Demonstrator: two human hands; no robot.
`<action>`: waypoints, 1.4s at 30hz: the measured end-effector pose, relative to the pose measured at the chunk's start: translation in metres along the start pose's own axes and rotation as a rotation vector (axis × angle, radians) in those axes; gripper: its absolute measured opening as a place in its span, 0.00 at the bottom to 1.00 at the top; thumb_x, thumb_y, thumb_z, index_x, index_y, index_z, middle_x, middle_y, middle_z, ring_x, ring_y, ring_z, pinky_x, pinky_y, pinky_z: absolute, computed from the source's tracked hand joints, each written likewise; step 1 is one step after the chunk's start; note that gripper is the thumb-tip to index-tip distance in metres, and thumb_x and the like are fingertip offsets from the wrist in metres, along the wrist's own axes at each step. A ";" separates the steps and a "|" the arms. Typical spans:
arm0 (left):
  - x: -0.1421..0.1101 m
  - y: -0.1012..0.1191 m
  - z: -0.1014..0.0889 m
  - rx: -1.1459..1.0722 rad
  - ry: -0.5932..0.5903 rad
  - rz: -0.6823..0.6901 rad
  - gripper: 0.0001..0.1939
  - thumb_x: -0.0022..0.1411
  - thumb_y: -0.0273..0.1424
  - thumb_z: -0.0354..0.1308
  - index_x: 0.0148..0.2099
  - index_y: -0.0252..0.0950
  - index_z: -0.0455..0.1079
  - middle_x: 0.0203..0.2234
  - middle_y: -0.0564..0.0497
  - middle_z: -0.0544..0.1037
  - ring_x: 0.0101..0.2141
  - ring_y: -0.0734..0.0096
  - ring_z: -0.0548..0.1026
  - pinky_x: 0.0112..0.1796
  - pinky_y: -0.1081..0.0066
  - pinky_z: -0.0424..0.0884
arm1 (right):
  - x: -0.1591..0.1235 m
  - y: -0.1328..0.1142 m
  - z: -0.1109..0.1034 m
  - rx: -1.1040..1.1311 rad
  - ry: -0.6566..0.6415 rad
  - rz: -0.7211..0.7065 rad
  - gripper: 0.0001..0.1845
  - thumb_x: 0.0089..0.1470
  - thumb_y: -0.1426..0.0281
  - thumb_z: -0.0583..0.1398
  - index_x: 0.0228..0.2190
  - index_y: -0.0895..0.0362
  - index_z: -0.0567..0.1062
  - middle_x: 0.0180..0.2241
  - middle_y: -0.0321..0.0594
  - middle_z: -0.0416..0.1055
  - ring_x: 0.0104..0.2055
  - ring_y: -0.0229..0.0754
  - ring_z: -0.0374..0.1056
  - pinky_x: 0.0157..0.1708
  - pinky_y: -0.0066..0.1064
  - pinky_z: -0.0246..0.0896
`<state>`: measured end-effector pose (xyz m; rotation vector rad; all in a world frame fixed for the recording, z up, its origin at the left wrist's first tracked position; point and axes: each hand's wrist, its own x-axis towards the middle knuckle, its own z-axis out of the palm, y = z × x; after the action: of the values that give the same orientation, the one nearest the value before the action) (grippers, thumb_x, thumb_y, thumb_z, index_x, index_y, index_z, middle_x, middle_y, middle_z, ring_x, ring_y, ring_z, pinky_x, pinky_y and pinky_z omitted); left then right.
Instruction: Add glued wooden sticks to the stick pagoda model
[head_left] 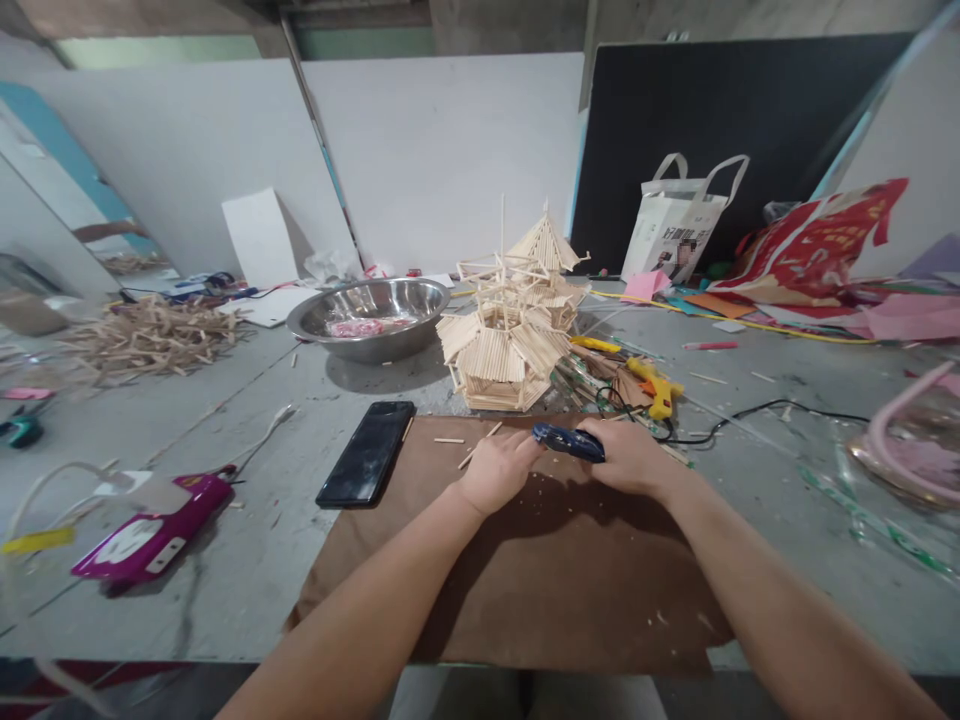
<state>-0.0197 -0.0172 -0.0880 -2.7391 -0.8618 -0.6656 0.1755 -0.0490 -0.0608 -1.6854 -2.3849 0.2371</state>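
My right hand is wrapped round a dark blue hand tool, which looks like a cutter or pliers; its jaws are not clear. Close to the tool's left end, my left hand has its fingers pinched together, and what they hold is hidden. Both hands are above a brown sheet with small wood bits on it. A few short wooden sticks lie beside my left hand. Just beyond stands a pavilion-like model built of thin sticks, with a pointed roof behind.
Left of the sheet lies a black phone, with a purple power strip farther left. A steel basin and a stick pile are behind. A yellow glue gun with a black cord lies right of the model; a white bag stands behind.
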 end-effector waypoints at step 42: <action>-0.007 0.010 0.002 -0.401 0.052 -0.196 0.11 0.56 0.25 0.41 0.37 0.34 0.63 0.20 0.51 0.68 0.23 0.74 0.67 0.24 0.76 0.60 | 0.000 -0.014 0.010 -0.012 0.122 -0.015 0.13 0.41 0.70 0.53 0.33 0.57 0.65 0.32 0.40 0.67 0.33 0.40 0.62 0.29 0.27 0.49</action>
<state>-0.0183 -0.0279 -0.0932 -2.9860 -1.0991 -1.0448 0.1598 -0.0539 -0.0672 -1.6366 -2.3137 0.1144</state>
